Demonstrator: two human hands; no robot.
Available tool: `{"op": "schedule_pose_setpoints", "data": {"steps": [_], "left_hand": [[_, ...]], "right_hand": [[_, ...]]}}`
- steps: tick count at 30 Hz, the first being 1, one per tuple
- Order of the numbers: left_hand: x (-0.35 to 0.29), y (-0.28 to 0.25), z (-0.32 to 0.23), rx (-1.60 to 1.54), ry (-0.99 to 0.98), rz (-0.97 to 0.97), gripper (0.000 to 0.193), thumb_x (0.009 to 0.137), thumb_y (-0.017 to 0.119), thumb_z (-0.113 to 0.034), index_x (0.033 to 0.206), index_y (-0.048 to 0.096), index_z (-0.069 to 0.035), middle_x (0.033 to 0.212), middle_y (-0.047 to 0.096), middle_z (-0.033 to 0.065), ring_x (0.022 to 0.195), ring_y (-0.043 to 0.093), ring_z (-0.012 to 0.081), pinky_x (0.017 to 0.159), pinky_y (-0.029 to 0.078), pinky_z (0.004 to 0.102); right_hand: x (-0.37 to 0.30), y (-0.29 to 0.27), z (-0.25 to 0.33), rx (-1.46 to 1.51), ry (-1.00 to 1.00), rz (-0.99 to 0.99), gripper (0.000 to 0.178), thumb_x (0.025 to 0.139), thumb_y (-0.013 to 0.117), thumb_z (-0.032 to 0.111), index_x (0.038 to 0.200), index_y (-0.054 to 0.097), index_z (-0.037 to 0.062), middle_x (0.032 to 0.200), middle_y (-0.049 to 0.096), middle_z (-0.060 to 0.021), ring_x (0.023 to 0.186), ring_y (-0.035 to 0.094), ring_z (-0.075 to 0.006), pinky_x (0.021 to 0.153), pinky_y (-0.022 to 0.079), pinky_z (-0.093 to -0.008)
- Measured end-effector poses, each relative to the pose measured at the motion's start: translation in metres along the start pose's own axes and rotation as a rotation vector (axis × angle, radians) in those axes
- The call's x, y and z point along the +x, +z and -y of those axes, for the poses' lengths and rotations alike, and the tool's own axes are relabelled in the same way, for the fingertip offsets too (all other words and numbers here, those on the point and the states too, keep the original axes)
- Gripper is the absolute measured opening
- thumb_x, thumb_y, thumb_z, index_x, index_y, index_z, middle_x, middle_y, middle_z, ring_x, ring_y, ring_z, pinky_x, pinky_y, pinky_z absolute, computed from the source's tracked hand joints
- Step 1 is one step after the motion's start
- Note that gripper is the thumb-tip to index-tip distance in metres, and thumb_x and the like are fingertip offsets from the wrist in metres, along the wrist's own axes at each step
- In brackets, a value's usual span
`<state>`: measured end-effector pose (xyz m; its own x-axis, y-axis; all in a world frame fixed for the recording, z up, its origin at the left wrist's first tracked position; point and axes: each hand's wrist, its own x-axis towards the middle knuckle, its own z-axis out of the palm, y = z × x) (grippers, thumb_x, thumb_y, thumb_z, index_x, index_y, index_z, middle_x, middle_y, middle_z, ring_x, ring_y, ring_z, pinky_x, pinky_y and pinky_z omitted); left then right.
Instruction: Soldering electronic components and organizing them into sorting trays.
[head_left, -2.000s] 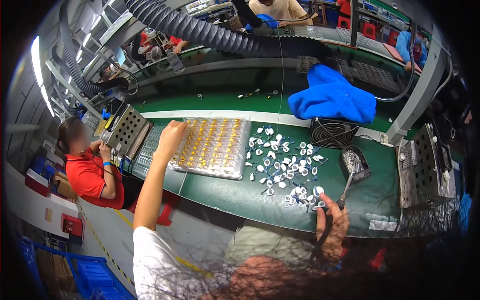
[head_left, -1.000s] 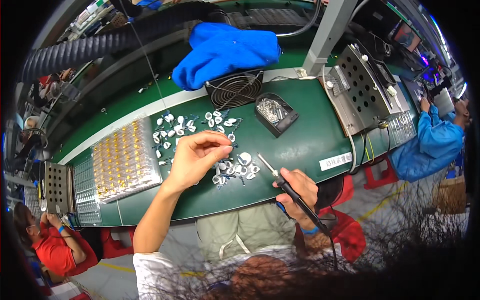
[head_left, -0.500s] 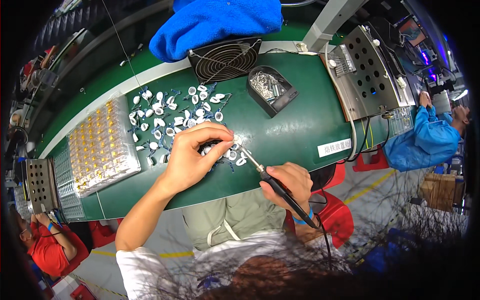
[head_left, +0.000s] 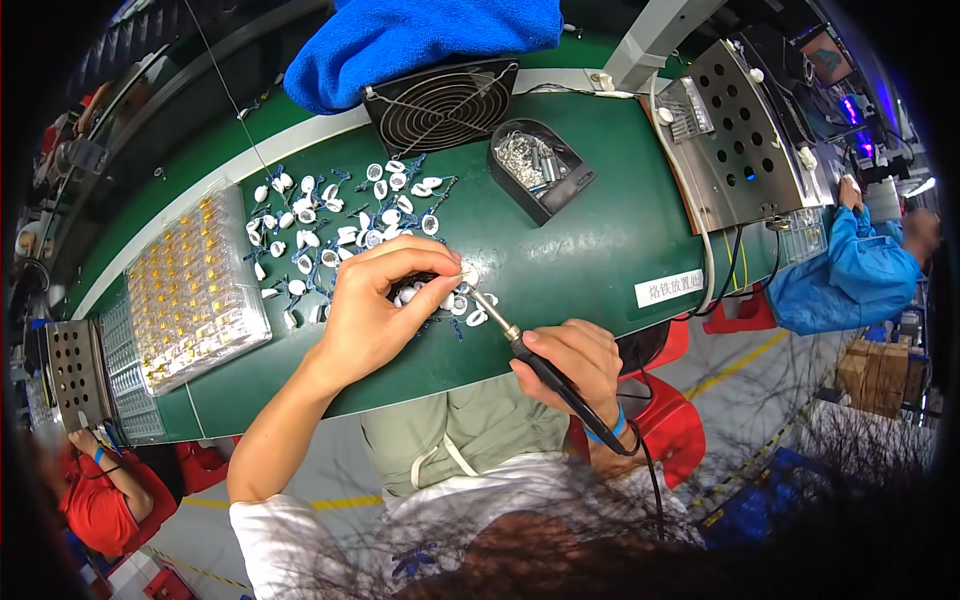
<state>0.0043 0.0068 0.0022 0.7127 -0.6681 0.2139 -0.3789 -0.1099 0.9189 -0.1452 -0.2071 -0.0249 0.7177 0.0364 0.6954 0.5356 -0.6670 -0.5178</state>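
My right hand (head_left: 578, 362) is closed round the black handle of a soldering iron (head_left: 499, 316), its metal shaft slanting up and left. The iron's tip meets or nearly meets a small white part (head_left: 467, 273) pinched between the thumb and forefinger of my left hand (head_left: 372, 308). I cannot make out details of that part at the fingertips. Beyond and below my left hand lie several white oval shells with blue wires (head_left: 304, 263), loose on the green bench (head_left: 600, 270). Some of them are partly covered by this hand.
Left stands a clear tray stack with gold pieces (head_left: 190, 300). Ahead are a black fan (head_left: 440, 108), a blue cloth (head_left: 430, 45) and a black bin of metal bits (head_left: 541, 205). A perforated metal box (head_left: 735, 140) is at right. Co-workers sit on both sides.
The view has shifted slightly, so the bench items appear moved a little. Both hands keep their holds, with the iron still at the left fingertips.
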Motion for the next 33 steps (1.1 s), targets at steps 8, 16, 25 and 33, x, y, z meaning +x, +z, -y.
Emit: {"op": "schedule_pose_setpoints", "data": {"steps": [8,16,25,33], "left_hand": [[0.0,0.001,0.001,0.026,0.028,-0.008,0.012,0.088,0.074,0.008,0.099,0.073,0.004,0.107,0.073,0.0138,0.102,0.072,0.0217,0.087,0.06,0.0297],[0.0,0.0,-0.001,0.016,0.009,0.009,0.016,0.088,0.074,0.008,0.103,0.073,0.004,0.109,0.072,0.0137,0.104,0.072,0.022,0.09,0.059,0.0303],[-0.001,0.002,-0.009,-0.213,-0.122,0.01,0.042,0.091,0.07,0.008,0.131,0.06,0.004,0.115,0.073,0.0132,0.113,0.07,0.0203,0.105,0.054,0.0342],[-0.002,-0.001,-0.008,-0.155,-0.137,0.063,0.046,0.091,0.07,0.008,0.135,0.058,0.004,0.118,0.074,0.0147,0.115,0.069,0.02,0.104,0.053,0.0335]], "right_hand": [[-0.003,0.0,0.001,-0.03,0.005,0.002,0.037,0.075,0.088,0.013,0.107,0.071,0.0018,0.084,0.072,-0.011,0.063,0.066,-0.0251,0.057,0.052,-0.0336],[-0.007,-0.002,0.001,-0.044,0.041,-0.045,0.036,0.076,0.087,0.014,0.107,0.071,0.0028,0.084,0.073,-0.0105,0.066,0.068,-0.0265,0.064,0.056,-0.0352],[-0.004,0.0,-0.003,0.022,0.007,-0.075,0.035,0.076,0.086,0.014,0.105,0.071,0.0012,0.081,0.072,-0.0123,0.061,0.067,-0.0252,0.058,0.055,-0.0331],[-0.002,-0.001,-0.003,0.029,0.007,-0.022,0.031,0.079,0.085,0.015,0.103,0.072,0.0005,0.079,0.071,-0.0126,0.057,0.066,-0.0243,0.053,0.052,-0.0325]]}}
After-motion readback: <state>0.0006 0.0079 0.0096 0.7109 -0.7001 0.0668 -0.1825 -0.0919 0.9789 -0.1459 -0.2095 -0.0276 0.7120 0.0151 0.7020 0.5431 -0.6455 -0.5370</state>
